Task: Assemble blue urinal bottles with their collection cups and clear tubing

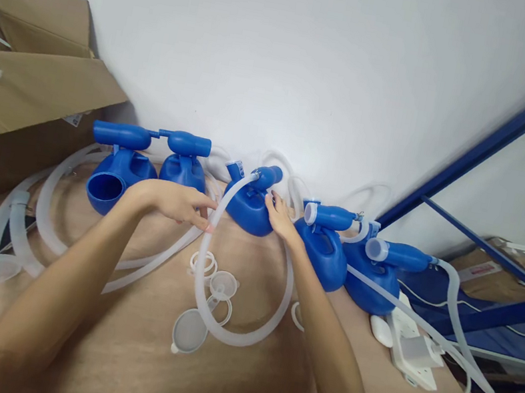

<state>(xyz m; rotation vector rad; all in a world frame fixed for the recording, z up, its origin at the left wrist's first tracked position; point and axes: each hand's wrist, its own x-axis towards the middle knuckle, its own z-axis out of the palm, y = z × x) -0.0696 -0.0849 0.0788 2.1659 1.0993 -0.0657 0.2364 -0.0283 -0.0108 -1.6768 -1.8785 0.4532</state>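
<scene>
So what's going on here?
A person has both hands at the middle blue bottle: the right hand rests against its side, and the left hand has its fingers at the pale tube looping from its top. Two more blue bottles sit to either side. Loose discs lie in front on the table.

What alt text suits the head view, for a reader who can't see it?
A person's left hand touches a translucent hose looping from the middle of five blue containers, while the right hand rests against that container. Pale rings and round discs lie near the hose on a wooden table.
</scene>
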